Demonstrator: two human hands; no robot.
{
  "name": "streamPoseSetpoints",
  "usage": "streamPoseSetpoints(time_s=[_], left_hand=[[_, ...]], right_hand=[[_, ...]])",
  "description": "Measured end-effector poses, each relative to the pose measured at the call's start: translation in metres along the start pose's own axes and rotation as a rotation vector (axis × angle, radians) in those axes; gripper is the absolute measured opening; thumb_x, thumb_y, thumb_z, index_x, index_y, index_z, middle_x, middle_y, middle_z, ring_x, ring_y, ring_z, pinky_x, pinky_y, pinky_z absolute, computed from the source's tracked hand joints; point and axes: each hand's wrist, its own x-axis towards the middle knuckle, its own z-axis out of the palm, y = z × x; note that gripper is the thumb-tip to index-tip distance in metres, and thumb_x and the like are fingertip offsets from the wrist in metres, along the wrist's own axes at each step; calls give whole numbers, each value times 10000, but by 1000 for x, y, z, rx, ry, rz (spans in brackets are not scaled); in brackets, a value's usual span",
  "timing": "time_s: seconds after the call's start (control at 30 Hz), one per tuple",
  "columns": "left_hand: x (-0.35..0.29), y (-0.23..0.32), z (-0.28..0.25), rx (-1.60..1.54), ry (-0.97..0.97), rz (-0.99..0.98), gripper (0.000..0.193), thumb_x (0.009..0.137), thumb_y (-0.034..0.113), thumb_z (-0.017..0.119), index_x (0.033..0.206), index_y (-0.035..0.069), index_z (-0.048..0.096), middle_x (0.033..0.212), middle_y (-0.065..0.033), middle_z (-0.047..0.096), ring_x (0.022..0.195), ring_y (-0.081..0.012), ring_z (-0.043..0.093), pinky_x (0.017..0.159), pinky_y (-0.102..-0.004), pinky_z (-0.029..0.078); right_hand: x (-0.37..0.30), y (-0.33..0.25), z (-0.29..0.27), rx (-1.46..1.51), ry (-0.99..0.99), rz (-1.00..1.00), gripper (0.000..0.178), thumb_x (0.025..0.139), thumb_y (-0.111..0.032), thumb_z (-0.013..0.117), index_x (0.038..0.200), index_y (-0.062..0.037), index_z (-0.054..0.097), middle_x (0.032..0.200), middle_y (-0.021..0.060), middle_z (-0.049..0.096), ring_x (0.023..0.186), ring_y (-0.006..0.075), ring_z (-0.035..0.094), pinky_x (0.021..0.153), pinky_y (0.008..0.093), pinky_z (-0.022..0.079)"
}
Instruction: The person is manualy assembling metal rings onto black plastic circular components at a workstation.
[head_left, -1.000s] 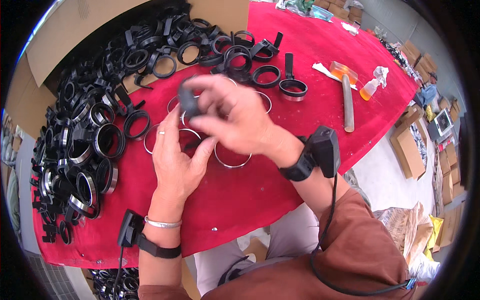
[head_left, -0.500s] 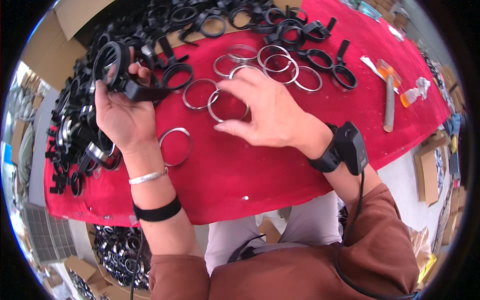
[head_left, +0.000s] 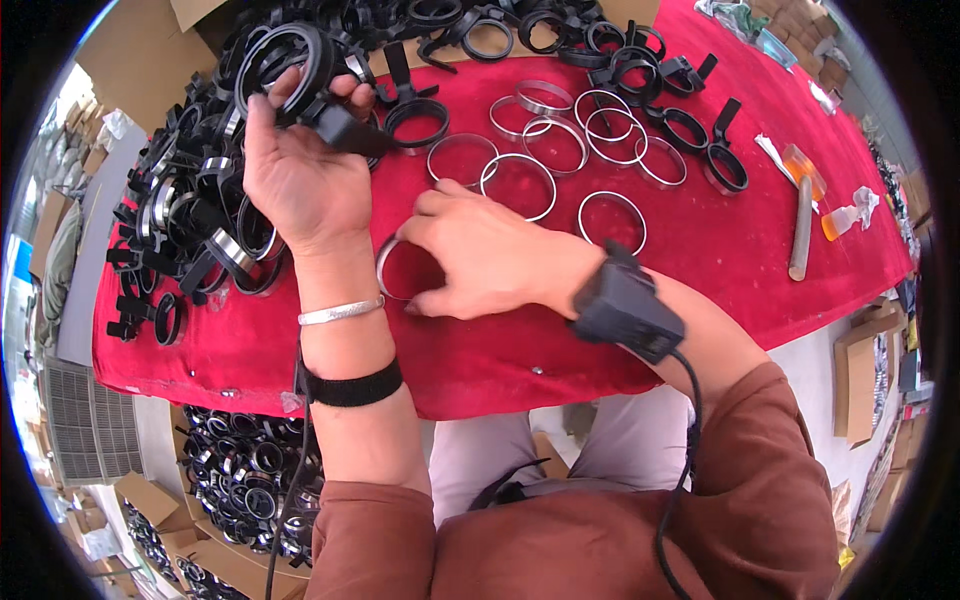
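Observation:
My left hand [head_left: 315, 185] is raised over the left of the table, its fingers wrapped round a black ring clamp [head_left: 285, 70] with a blocky arm [head_left: 345, 130] sticking out towards the right. Beside my left wrist, a thin silver metal ring [head_left: 381, 268] lies on the red cloth. My right hand [head_left: 475, 250] is over this ring, thumb and fingers apart at its near and far edges; the palm side is hidden, and no firm grip shows. More thin silver rings [head_left: 518, 218] lie loose beyond my right hand, some overlapping. One separate ring [head_left: 612, 193] sits by my right wrist.
Black ring clamps [head_left: 165, 200] are heaped along the left and far side of the red-covered table [head_left: 720, 280]. A grey rod [head_left: 801, 230], orange-tinted bottles [head_left: 838, 222] and crumpled tissue lie at the right. Below the near edge stands a box of black rings [head_left: 250, 480].
My right hand has moved left and nearer, from the grouped silver rings to the single one by my left wrist. My left hand keeps the black clamp. The whole view has shifted slightly.

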Motion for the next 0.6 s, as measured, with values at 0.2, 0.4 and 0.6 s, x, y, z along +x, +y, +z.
streamPoseSetpoints(time_s=[0.2,0.4,0.6], left_hand=[[-7,-24,0,17,-86,-190,323,947,266,444,1015,-39,525,974,-166,603,772,-280,606,700,-418,534],[-25,-56,7,330,-105,-270,338,968,261,407,1070,-40,522,1023,-170,591,788,-252,602,686,-376,532],[-26,-59,6,315,-110,-275,340,965,250,408,1103,-45,504,1059,-170,593,795,-243,604,685,-374,536]], right_hand=[[-40,-5,-46,940,-243,573,453,922,-375,437,871,49,588,699,185,645,569,249,639,462,322,511],[-64,4,-54,784,-370,832,446,937,-363,420,918,61,555,652,181,638,562,245,650,469,326,524],[-86,-12,-43,-22,65,273,702,713,-461,700,1124,82,530,981,265,596,956,371,583,809,405,481]])
